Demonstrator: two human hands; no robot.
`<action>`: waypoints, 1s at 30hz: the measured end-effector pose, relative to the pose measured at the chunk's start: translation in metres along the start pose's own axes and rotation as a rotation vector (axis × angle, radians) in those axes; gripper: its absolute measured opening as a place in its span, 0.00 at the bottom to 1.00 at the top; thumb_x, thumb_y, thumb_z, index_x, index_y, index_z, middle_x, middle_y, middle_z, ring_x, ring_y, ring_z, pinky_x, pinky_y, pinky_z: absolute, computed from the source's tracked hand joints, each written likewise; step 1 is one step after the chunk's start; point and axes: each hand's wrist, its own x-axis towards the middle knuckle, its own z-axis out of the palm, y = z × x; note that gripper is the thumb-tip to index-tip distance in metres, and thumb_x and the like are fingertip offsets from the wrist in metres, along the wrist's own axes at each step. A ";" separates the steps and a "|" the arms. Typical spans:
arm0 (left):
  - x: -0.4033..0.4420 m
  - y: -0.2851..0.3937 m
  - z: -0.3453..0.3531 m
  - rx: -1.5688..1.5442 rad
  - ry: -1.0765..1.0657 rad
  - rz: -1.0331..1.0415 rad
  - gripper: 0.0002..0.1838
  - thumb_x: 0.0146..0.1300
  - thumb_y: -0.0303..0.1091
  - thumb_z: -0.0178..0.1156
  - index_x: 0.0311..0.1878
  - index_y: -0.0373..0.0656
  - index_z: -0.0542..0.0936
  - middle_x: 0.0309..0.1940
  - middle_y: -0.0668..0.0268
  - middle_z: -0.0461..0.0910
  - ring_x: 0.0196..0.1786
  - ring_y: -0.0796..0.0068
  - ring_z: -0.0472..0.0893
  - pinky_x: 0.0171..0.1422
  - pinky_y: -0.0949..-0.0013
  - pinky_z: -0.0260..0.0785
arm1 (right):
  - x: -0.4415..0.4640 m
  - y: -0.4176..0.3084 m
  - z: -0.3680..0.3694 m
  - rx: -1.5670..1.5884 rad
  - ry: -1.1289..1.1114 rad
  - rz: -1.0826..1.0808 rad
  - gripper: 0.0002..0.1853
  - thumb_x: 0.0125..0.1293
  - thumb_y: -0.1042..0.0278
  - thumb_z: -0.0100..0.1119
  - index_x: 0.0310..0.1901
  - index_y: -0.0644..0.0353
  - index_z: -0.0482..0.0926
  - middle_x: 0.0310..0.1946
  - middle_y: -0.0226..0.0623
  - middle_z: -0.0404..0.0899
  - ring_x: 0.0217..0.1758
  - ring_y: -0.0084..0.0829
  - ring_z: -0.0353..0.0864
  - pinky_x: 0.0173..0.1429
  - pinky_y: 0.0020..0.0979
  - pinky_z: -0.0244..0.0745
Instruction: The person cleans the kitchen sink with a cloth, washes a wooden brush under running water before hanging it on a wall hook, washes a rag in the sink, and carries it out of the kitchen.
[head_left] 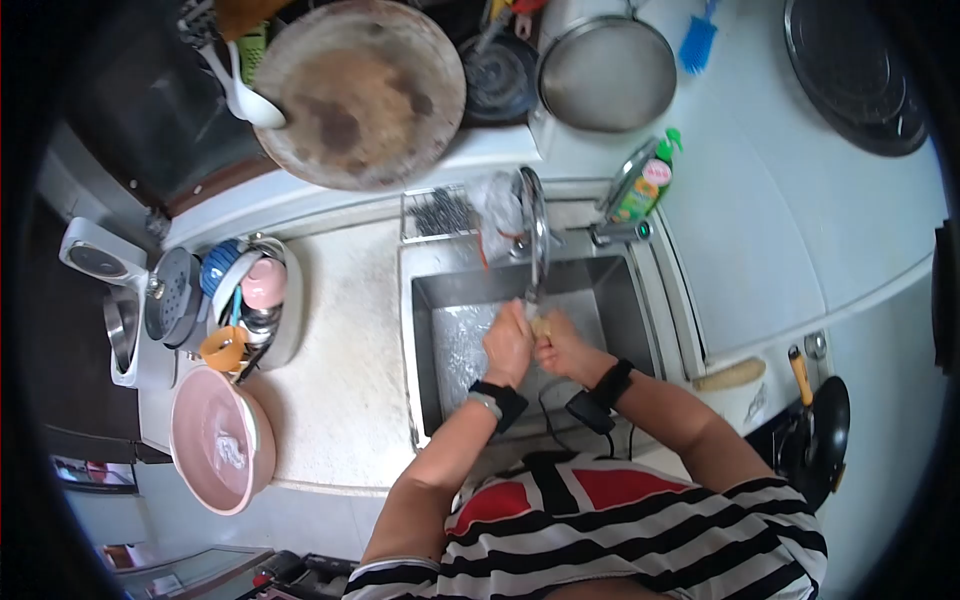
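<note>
Both hands are close together over the steel sink point(590, 440), under the curved faucet point(540, 215). My left hand point(508, 345) is closed, its fingers near the water stream; whatever it may hold is hidden. Just beside it, my right hand point(565, 350) has its fingers wrapped round a small pale yellowish item point(541, 328), too small to name. Water and whitish suds lie on the sink bottom. Black straps circle both wrists, and a dark cable hangs at the sink's front edge.
Behind the sink are a wire rack point(437, 214), a plastic bag point(497, 208) and a green soap bottle point(645, 185). A dish basket point(285, 310) and pink basin point(262, 445) stand left. A large round lid point(365, 95) and a pan point(608, 75) are farther back.
</note>
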 end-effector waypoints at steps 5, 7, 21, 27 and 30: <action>0.000 -0.019 -0.024 -0.114 -0.225 0.218 0.14 0.72 0.42 0.43 0.38 0.41 0.70 0.26 0.48 0.76 0.32 0.43 0.77 0.34 0.49 0.69 | -0.006 -0.016 0.001 0.278 -0.148 0.259 0.17 0.65 0.50 0.42 0.28 0.54 0.65 0.13 0.24 0.57 0.09 0.17 0.50 0.12 0.23 0.45; -0.003 -0.030 -0.011 -0.133 -0.243 0.116 0.16 0.73 0.44 0.40 0.40 0.41 0.70 0.28 0.47 0.77 0.34 0.42 0.77 0.37 0.48 0.68 | -0.014 -0.014 0.003 0.257 -0.161 0.323 0.17 0.67 0.50 0.40 0.28 0.54 0.65 0.13 0.24 0.57 0.09 0.17 0.49 0.12 0.22 0.45; 0.007 -0.012 -0.009 -1.307 -0.723 -1.155 0.19 0.66 0.56 0.49 0.32 0.51 0.73 0.18 0.74 0.71 0.13 0.79 0.68 0.14 0.80 0.54 | -0.041 -0.017 0.003 -1.102 -0.010 -0.985 0.18 0.66 0.55 0.53 0.44 0.64 0.66 0.34 0.54 0.77 0.37 0.53 0.79 0.37 0.44 0.72; -0.003 -0.049 0.015 -1.050 -0.291 -0.495 0.20 0.74 0.46 0.38 0.43 0.42 0.76 0.38 0.66 0.79 0.36 0.74 0.79 0.35 0.73 0.72 | 0.020 -0.001 -0.011 -1.263 -0.146 -1.463 0.13 0.49 0.62 0.62 0.34 0.58 0.76 0.31 0.46 0.76 0.40 0.50 0.73 0.46 0.46 0.66; 0.003 0.015 -0.017 -0.991 -0.388 -0.410 0.26 0.72 0.48 0.37 0.57 0.35 0.68 0.54 0.56 0.72 0.57 0.64 0.72 0.64 0.62 0.61 | 0.045 0.012 -0.027 -1.092 -0.119 -1.102 0.09 0.52 0.63 0.60 0.31 0.58 0.74 0.24 0.34 0.75 0.30 0.34 0.77 0.34 0.38 0.70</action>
